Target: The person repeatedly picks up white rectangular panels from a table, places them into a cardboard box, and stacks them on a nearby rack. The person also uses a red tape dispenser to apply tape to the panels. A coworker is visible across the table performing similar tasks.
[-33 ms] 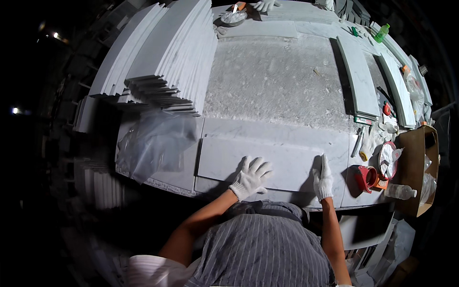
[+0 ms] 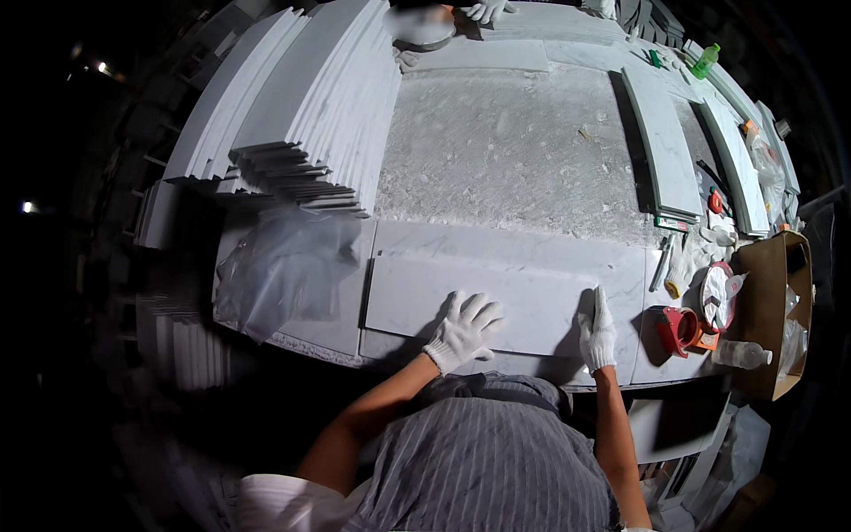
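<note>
A white marble-like slab lies flat near the front edge of the worktop. My left hand, in a white knit glove, rests on its near part with the fingers spread. At the slab's right end, my right hand, gloved alike, stands on edge with straight fingers held together. Nothing shows in either hand. Beneath the slab are larger pale stone tiles.
Tall stacks of slabs stand at the left, behind a clear plastic sheet. On the right are a red tape dispenser, a plastic bottle and an open cardboard box. A co-worker's gloved hand rests at the far edge.
My hands and the slab stay as they were. At the far edge the co-worker's gloved hand has shifted slightly left, and a blur of motion now covers the bowl there.
</note>
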A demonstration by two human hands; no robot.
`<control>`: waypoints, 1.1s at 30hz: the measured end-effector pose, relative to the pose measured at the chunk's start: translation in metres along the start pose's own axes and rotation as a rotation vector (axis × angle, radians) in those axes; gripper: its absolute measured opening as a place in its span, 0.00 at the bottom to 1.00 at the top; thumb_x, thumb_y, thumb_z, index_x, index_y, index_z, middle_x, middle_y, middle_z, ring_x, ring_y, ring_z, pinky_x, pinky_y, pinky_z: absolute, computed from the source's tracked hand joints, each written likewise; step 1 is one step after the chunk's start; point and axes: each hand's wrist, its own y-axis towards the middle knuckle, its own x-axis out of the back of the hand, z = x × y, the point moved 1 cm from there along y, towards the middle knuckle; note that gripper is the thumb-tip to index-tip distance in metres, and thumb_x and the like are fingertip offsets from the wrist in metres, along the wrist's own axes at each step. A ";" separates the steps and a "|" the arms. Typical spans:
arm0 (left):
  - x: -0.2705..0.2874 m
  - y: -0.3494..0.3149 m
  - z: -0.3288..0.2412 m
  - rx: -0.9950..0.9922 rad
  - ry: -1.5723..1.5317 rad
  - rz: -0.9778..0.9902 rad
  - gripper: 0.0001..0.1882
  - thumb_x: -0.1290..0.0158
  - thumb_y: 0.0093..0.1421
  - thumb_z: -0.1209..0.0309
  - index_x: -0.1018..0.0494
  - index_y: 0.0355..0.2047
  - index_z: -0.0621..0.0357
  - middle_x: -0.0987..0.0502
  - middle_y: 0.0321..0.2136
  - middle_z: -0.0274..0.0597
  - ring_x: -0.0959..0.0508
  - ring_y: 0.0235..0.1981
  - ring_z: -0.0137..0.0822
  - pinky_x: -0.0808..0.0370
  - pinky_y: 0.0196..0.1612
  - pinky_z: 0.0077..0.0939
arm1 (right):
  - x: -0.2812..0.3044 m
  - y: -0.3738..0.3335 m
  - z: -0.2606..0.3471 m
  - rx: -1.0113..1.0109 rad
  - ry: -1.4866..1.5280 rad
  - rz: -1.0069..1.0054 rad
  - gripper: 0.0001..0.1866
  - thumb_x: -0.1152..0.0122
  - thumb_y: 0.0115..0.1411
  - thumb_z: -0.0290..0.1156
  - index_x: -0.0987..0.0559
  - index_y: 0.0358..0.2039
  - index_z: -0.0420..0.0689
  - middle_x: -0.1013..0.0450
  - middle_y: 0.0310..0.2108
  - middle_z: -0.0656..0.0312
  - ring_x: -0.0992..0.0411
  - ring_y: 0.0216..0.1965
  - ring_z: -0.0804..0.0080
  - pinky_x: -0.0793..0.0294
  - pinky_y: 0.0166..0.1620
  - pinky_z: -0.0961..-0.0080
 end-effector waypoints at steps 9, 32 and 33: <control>0.000 0.008 0.004 -0.035 0.027 0.008 0.40 0.34 0.35 0.44 0.26 0.49 0.46 0.33 0.54 0.34 0.38 0.60 0.42 0.44 0.61 0.59 | -0.001 0.001 0.000 -0.045 0.017 -0.043 0.34 0.42 0.58 0.22 0.38 0.65 0.42 0.35 0.61 0.48 0.35 0.61 0.52 0.36 0.63 0.66; 0.034 -0.072 0.114 1.360 -0.305 -0.316 0.36 0.38 0.52 0.54 0.33 0.57 0.59 0.32 0.53 0.58 0.29 0.51 0.57 0.30 0.52 0.46 | 0.016 -0.009 0.038 -0.419 -0.099 -0.208 0.23 0.30 0.50 0.43 0.20 0.43 0.43 0.25 0.35 0.50 0.26 0.38 0.54 0.26 0.43 0.63; 0.019 -0.085 0.123 1.347 -0.260 -0.302 0.35 0.38 0.52 0.54 0.32 0.56 0.59 0.31 0.52 0.59 0.28 0.50 0.57 0.30 0.51 0.47 | 0.011 -0.010 0.033 -0.422 -0.066 -0.224 0.23 0.30 0.50 0.43 0.20 0.43 0.42 0.25 0.36 0.50 0.25 0.38 0.55 0.26 0.43 0.63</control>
